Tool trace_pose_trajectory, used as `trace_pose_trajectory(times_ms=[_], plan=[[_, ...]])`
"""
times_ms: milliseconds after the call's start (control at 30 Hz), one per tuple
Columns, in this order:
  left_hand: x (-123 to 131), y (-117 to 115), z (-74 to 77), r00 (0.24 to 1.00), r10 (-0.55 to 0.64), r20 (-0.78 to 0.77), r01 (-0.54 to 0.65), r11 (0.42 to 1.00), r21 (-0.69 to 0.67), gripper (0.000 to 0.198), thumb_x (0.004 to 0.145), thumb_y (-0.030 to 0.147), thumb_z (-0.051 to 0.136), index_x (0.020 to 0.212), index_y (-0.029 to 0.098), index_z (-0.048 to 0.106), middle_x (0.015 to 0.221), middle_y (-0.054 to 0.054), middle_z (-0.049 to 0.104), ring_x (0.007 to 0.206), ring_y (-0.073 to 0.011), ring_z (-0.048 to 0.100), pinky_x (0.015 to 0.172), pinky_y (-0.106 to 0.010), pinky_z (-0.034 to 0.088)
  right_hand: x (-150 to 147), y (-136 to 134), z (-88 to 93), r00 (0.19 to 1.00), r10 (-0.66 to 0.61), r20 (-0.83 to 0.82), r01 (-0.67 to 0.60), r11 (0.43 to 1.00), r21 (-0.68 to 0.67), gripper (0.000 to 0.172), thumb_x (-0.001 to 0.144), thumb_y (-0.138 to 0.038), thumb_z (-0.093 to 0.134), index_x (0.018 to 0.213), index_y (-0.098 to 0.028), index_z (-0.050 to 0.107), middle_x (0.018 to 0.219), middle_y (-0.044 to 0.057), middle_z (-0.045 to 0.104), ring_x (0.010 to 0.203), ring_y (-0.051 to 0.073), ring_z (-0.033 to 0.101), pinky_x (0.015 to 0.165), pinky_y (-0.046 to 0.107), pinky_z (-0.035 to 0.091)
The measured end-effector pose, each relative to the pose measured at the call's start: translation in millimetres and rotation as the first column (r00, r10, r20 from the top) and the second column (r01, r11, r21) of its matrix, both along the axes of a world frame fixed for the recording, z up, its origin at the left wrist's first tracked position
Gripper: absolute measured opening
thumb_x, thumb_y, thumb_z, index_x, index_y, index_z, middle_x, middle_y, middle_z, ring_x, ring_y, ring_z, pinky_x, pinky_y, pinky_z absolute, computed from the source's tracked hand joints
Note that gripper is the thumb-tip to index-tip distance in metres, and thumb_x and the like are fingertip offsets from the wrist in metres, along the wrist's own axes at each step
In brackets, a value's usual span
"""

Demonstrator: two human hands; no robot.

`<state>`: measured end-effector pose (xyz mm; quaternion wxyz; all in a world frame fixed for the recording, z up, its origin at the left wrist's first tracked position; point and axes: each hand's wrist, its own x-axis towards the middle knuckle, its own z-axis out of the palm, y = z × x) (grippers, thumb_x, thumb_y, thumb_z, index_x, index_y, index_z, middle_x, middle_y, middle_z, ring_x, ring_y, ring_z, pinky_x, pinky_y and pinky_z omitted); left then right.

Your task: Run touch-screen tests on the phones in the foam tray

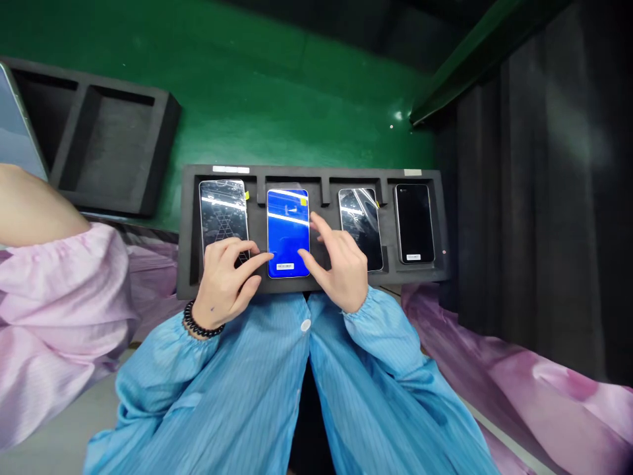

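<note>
A phone with a lit blue screen (287, 231) lies in the second compartment of a black foam tray (316, 173). My left hand (225, 274), a black coil band at its wrist, reaches over the lower part of a dark phone (222, 204) in the first compartment; its index fingertip is at the blue phone's left edge. On the other side, my right hand (341, 264) has its thumb at the blue phone's lower right edge and its other fingers apart near the right edge. Partly behind that hand lies a dark phone in clear film (363, 224). Another dark phone (414, 227) occupies the rightmost compartment.
To the left, another black foam tray (116, 132) rests on the green table (297, 99). A grey phone-like slab (17, 125) is above it, near a co-worker's arm in a pink sleeve (64, 284). Dark curtains (534, 198) hang on the right beside pink cloth (534, 382).
</note>
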<state>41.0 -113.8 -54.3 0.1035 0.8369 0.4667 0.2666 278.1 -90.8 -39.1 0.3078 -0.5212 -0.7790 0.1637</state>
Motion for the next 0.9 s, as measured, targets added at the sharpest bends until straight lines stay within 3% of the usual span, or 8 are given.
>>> trace_pose_trajectory(times_ms=[100, 167, 400, 533, 600, 700, 800, 900], plan=[[1, 0, 0.9, 1.0, -0.023, -0.021, 0.023, 1.0, -0.002, 0.04, 0.099, 0.033, 0.039, 0.117, 0.021, 0.072, 0.112, -0.014, 0.063, 0.108, -0.0288, 0.052, 0.092, -0.047, 0.041, 8, -9, 1.0, 0.978, 0.197, 0.068, -0.199, 0.98, 0.025, 0.031, 0.101, -0.03, 0.053, 0.127, -0.022, 0.068, 0.119, 0.008, 0.073, 0.102, 0.023, 0.063, 0.087, 0.039, 0.053], [1, 2, 4.1, 0.997, -0.048, -0.053, 0.048, 0.999, -0.003, 0.033, 0.097, 0.028, 0.045, 0.113, 0.021, 0.073, 0.111, -0.013, 0.064, 0.107, -0.0283, 0.053, 0.091, -0.046, 0.041, 12, -12, -0.6, 0.952, 0.277, 0.128, -0.284, 0.958, 0.035, 0.025, 0.101, -0.03, 0.053, 0.113, -0.021, 0.074, 0.11, 0.009, 0.074, 0.097, 0.022, 0.063, 0.078, 0.037, 0.051], [3, 26, 30.1, 0.935, -0.195, -0.298, 0.199, 0.98, -0.018, 0.018, 0.094, 0.018, 0.054, 0.097, 0.021, 0.072, 0.107, -0.009, 0.064, 0.104, -0.0268, 0.053, 0.084, -0.042, 0.042, 21, 10, 4.1, 0.986, 0.121, 0.116, -0.124, 0.992, 0.021, 0.027, 0.102, -0.028, 0.051, 0.112, -0.018, 0.074, 0.094, 0.008, 0.07, 0.084, 0.019, 0.06, 0.077, 0.034, 0.051], [6, 37, 37.4, 0.908, -0.278, -0.314, 0.274, 0.96, -0.058, 0.018, 0.096, 0.02, 0.053, 0.09, 0.021, 0.07, 0.102, -0.008, 0.063, 0.097, -0.0246, 0.054, 0.079, -0.039, 0.041, 18, 15, 7.2, 0.951, 0.261, 0.166, -0.271, 0.962, 0.039, 0.031, 0.103, -0.035, 0.05, 0.111, -0.019, 0.075, 0.105, 0.01, 0.071, 0.091, 0.021, 0.06, 0.08, 0.037, 0.05], [6, 37, 36.3, 0.925, -0.252, -0.284, 0.251, 0.967, -0.041, 0.018, 0.095, 0.019, 0.052, 0.092, 0.019, 0.069, 0.099, -0.008, 0.063, 0.094, -0.0236, 0.054, 0.076, -0.038, 0.041, 14, 11, 3.7, 0.896, 0.387, 0.217, -0.406, 0.912, 0.049, 0.033, 0.103, -0.041, 0.048, 0.113, -0.023, 0.074, 0.125, 0.01, 0.068, 0.108, 0.024, 0.059, 0.093, 0.043, 0.048], [2, 29, 33.1, 0.978, -0.099, -0.184, 0.099, 0.995, -0.012, 0.019, 0.095, 0.016, 0.049, 0.097, 0.017, 0.067, 0.096, -0.008, 0.064, 0.091, -0.0222, 0.055, 0.074, -0.036, 0.041, 9, 5, -4.1, 0.813, 0.508, 0.283, -0.536, 0.844, 0.026, 0.037, 0.103, -0.045, 0.045, 0.124, -0.025, 0.068, 0.149, 0.011, 0.055, 0.127, 0.027, 0.052, 0.11, 0.053, 0.039], [-2, 25, 32.4, 0.996, 0.01, -0.084, -0.015, 0.998, -0.067, 0.021, 0.097, 0.016, 0.046, 0.101, 0.018, 0.067, 0.096, -0.007, 0.064, 0.092, -0.0216, 0.057, 0.077, -0.036, 0.042, 8, 4, -8.6, 0.783, 0.548, 0.295, -0.576, 0.818, 0.01, 0.038, 0.103, -0.045, 0.045, 0.124, -0.023, 0.067, 0.152, 0.013, 0.052, 0.131, 0.028, 0.05, 0.114, 0.057, 0.034], [-2, 40, 33.0, 0.998, 0.002, -0.064, -0.01, 0.993, -0.118, 0.029, 0.099, 0.019, 0.04, 0.111, 0.019, 0.067, 0.104, -0.008, 0.066, 0.1, -0.0232, 0.057, 0.086, -0.038, 0.044, 9, 4, -8.1, 0.792, 0.55, 0.263, -0.573, 0.82, 0.011, 0.042, 0.103, -0.044, 0.043, 0.135, -0.024, 0.061, 0.152, 0.013, 0.052, 0.13, 0.027, 0.051, 0.116, 0.055, 0.034]])
